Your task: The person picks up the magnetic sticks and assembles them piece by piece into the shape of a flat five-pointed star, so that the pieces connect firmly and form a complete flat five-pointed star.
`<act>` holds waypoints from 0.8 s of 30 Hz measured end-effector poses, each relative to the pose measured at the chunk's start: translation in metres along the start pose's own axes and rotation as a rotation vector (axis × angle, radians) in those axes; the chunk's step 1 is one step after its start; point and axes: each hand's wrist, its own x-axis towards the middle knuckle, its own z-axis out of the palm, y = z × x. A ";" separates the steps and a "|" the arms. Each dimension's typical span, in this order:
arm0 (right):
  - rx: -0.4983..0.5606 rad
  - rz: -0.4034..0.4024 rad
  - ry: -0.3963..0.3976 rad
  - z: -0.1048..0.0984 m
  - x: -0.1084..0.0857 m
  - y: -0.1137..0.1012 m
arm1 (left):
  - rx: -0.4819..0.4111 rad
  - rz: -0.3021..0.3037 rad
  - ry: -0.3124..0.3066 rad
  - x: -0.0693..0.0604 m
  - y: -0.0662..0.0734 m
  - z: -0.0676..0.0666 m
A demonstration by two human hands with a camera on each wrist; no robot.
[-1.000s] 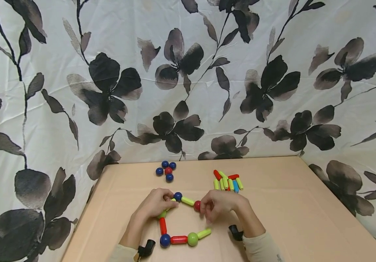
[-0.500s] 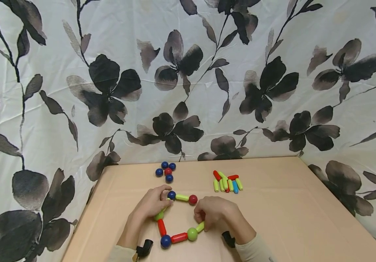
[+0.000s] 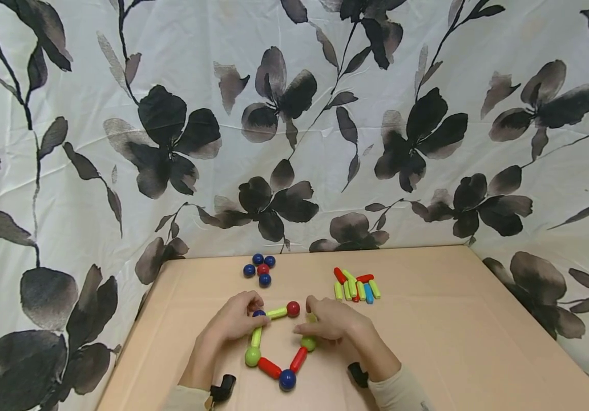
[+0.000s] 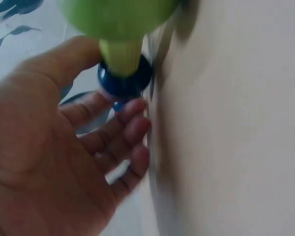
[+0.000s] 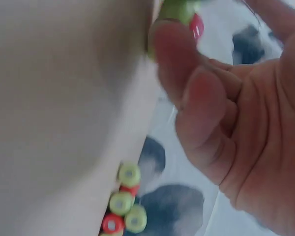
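A chain of balls and rods, which looks like a magnetic building toy, lies on the board between both hands. My left hand (image 3: 237, 317) pinches a blue ball (image 4: 123, 81) at its upper left. From that ball one yellow-green rod (image 3: 277, 313) leads to a red ball (image 3: 293, 309), another (image 3: 256, 337) down to a green ball (image 3: 253, 357). Red rods (image 3: 270, 368) meet at a lower blue ball (image 3: 287, 379). My right hand (image 3: 333, 319) grips the chain's other end, a yellow-green rod above a green ball (image 3: 308, 343); fingers partly cover this rod. The red ball is apart from it.
Several blue balls (image 3: 265, 280) around a red ball (image 3: 263, 269) lie at the board's back left. A pile of yellow-green, red and blue rods (image 3: 361, 290) lies farther right. A flowered cloth (image 3: 346, 142) hangs behind the tan board (image 3: 454, 319).
My right hand has gone from the red ball to the chain's free rod, then swung it upward. The lower blue ball has shifted right, and the red ball a little left.
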 end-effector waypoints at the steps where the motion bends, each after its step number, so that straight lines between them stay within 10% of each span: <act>1: -0.010 0.004 -0.022 0.003 0.000 -0.003 | -0.001 0.035 -0.012 0.001 0.001 0.002; 6: -0.149 -0.010 0.020 0.015 0.005 -0.013 | 0.006 0.145 -0.058 0.005 0.005 0.009; 24: -0.129 -0.051 0.199 0.012 0.022 0.008 | -0.023 0.109 -0.070 0.004 0.011 0.013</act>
